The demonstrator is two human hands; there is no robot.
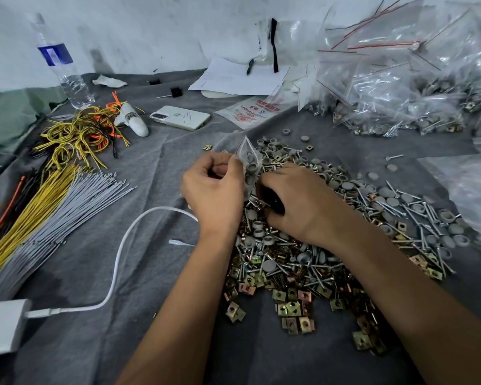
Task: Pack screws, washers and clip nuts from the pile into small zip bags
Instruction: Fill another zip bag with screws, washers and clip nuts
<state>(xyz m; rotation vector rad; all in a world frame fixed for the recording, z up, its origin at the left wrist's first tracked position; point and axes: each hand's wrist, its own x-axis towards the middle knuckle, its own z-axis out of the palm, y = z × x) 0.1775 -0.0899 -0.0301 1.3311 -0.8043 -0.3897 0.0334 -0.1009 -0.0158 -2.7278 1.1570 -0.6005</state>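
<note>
A pile of screws, grey washers and brass clip nuts [311,251] spreads over the grey cloth [156,259] at centre right. My left hand [214,190] pinches a small clear zip bag [249,162] above the pile's far left edge; grey washers show inside the bag. My right hand [295,201] lies on the pile just right of the bag, fingers curled toward the bag's mouth. What its fingertips hold is hidden.
Filled zip bags [400,93] heap at the back right. Bundles of grey and yellow cable ties [47,212] lie at the left, with a white charger cable [117,262], a phone [181,117], a water bottle [59,65] and papers [233,77] behind.
</note>
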